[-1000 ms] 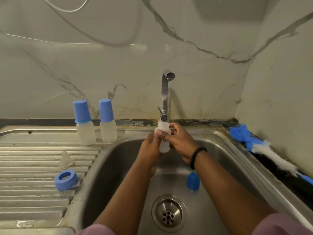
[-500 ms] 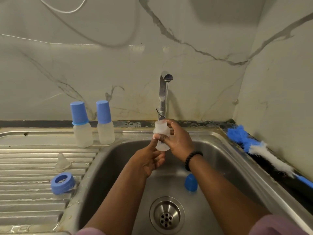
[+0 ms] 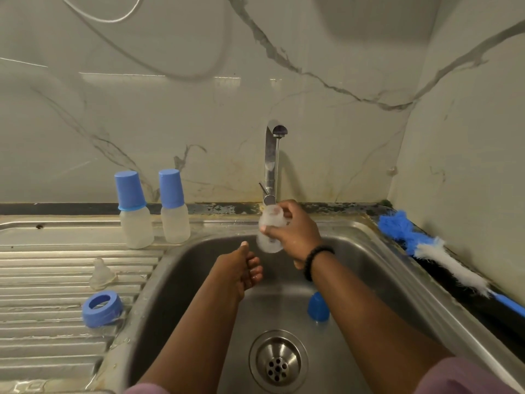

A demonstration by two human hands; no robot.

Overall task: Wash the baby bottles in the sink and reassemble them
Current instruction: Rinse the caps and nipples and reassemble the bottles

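Observation:
My right hand (image 3: pixel 295 231) grips a clear, capless baby bottle (image 3: pixel 270 223) under the tap (image 3: pixel 271 163), above the steel sink (image 3: pixel 187 280). My left hand (image 3: pixel 238 270) hangs just below and left of the bottle, holding nothing, fingers loosely curled. A blue cap (image 3: pixel 318 307) lies on the sink floor near the drain (image 3: pixel 278 361). On the draining board lie a clear teat (image 3: pixel 100 274) and a blue screw ring (image 3: pixel 102 308). Two assembled bottles with blue caps, the left bottle (image 3: pixel 133 211) and the right bottle (image 3: pixel 173 207), stand upright at the back.
A blue and white bottle brush (image 3: pixel 443 255) lies along the right counter edge against the wall. The ribbed draining board (image 3: pixel 42 336) is wet. Marble wall panels close in behind and on the right.
My left hand has let go of the bottle and dropped down and away from it. My right hand keeps the bottle under the tap.

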